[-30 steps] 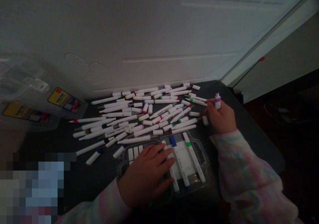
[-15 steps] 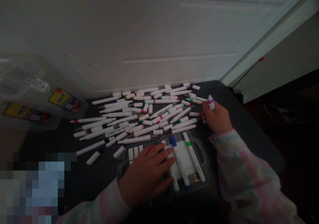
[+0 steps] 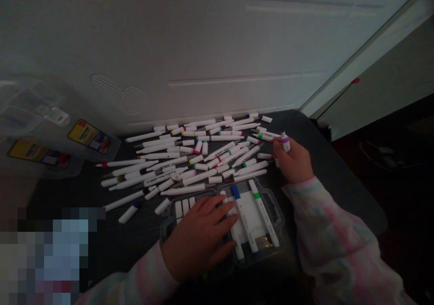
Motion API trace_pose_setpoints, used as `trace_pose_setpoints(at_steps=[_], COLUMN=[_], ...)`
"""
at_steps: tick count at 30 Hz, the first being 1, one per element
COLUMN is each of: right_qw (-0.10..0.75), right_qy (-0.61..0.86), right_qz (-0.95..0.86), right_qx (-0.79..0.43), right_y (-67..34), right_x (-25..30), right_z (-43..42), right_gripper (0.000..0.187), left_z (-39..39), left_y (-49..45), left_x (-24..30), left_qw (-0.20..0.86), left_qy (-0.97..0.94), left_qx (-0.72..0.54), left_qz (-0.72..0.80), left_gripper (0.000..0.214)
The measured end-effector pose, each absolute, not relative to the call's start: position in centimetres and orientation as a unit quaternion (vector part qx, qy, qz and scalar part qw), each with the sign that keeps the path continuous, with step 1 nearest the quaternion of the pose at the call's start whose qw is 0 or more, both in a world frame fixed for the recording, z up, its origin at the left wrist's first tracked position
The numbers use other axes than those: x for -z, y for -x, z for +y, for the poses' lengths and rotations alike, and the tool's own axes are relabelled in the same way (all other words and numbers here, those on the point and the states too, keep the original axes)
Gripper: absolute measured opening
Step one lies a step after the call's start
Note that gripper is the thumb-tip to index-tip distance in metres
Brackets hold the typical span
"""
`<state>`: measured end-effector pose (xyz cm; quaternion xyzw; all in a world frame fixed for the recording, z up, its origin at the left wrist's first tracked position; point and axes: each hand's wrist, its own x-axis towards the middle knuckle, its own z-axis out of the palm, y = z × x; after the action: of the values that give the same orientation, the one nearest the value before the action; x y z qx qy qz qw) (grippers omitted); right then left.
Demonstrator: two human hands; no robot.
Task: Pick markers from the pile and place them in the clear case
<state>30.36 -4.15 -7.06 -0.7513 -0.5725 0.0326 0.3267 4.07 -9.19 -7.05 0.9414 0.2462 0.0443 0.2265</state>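
My right hand (image 3: 295, 161) grips an uncapped marker (image 3: 285, 143) with a purple band and a dark purple tip pointing up, at the right edge of the marker pile. My left hand (image 3: 203, 237) lies with fingers spread over an open clear plastic case (image 3: 280, 223). In the case's right half are a blue-capped marker (image 3: 244, 219), a green-banded marker (image 3: 264, 214) and a white marker (image 3: 239, 244) partly beneath my left fingertips. Several white markers (image 3: 185, 205) stand in the left half, mostly covered by that hand.
Many loose white markers and caps (image 3: 203, 175) are spread on the dark table (image 3: 339, 192). Two clear cases with yellow labels (image 3: 88, 135) stand at the left against the white panel (image 3: 210, 38). A loose cap (image 3: 129, 213) lies near the left front.
My right hand has shifted slightly left with the purple marker, which tilts a little more. The left hand stays on the case.
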Motion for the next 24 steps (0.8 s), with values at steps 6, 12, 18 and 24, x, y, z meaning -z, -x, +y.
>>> trace_pose_setpoints(at_steps=[6,12,18,24], right_qw=[0.311,0.309,0.312,0.309], right_qy=[0.752,0.754,0.754,0.757], right_qz=[-0.579,-0.578,-0.576,-0.575], right_qx=[-0.033,-0.036,-0.042,-0.042], right_y=[-30.27,-30.42,-30.29,-30.25], right_x=[7.18,7.39,7.30,7.32], right_z=[-4.17,-4.18,-4.20,-4.17], right_gripper=[0.024,0.025,0.024,0.024], left_z=[-9.18,-9.17,-9.29,-9.23], left_y=[-4.04,-4.01,-4.16,-4.39], left_x=[7.07,7.09,7.16,7.17], left_qw=[0.221,0.221,0.199,0.183], left_qy=[-0.943,-0.943,-0.950,-0.957], left_qx=[-0.053,-0.045,-0.042,-0.035], left_qz=[0.243,0.246,0.238,0.220], left_gripper=[0.038,0.039,0.043,0.040])
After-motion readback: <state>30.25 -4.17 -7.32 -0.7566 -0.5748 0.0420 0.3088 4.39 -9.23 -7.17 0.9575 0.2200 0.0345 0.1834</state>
